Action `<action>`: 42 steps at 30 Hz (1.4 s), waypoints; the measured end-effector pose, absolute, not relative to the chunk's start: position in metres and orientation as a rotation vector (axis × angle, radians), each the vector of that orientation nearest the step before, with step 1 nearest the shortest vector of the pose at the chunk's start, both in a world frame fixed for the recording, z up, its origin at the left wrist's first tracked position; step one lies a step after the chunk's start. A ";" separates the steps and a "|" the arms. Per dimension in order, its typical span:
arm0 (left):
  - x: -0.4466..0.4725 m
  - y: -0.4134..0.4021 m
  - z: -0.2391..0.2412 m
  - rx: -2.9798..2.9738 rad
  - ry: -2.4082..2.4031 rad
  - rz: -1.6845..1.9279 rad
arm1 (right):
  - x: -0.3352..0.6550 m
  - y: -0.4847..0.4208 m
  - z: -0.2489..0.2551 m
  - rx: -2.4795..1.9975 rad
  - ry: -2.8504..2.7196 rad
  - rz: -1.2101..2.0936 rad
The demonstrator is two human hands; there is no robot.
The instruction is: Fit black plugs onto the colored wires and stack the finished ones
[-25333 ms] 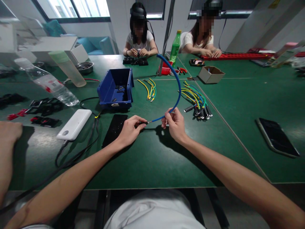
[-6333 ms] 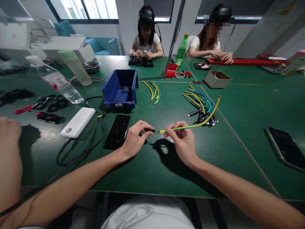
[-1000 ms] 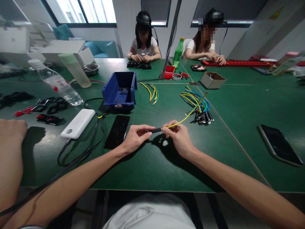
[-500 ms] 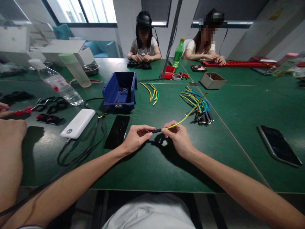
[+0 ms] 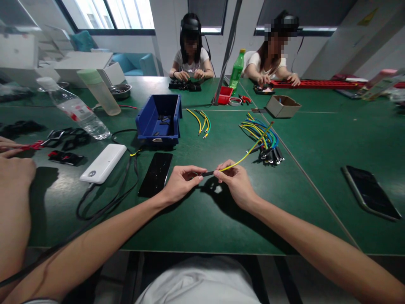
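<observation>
My left hand [image 5: 183,181] pinches the left end of a short black sleeve [image 5: 208,173] above the green table. My right hand [image 5: 234,181] closes on a yellow wire [image 5: 246,156] right where it enters the sleeve. The wire's free end curves up to the right, over a bundle of yellow, green and blue wires [image 5: 264,137] with black-sleeved ends and metal ring lugs. The wire end inside the sleeve is hidden. Several loose yellow and green wires [image 5: 202,122] lie farther back, beside a blue bin [image 5: 158,137] with small black pieces in it.
A black phone [image 5: 156,175], a white power bank [image 5: 103,164] with cables and a water bottle [image 5: 79,112] lie to the left. Another person's arm [image 5: 12,202] reaches in there. At right are a second phone [image 5: 370,192] and a cardboard box [image 5: 282,107]. Two people sit opposite.
My hands hold nearly the same pose; the wire's free end has shifted slightly left. Across the table, the co-worker at right has moved a hand left to a small dark item.
</observation>
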State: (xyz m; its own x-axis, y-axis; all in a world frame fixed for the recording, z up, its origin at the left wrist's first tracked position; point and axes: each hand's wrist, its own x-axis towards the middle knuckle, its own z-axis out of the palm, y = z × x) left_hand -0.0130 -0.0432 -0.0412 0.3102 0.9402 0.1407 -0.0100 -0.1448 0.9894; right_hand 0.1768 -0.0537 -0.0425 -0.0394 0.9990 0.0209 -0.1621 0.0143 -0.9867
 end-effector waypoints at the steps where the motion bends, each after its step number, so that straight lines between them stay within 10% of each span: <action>1: -0.013 -0.043 -0.041 1.453 0.910 1.066 | 0.177 -0.054 -0.042 -1.056 -1.123 1.302; 42: 0.000 -0.049 -0.049 1.408 0.903 1.057 | 0.167 -0.058 -0.040 -1.072 -1.015 1.115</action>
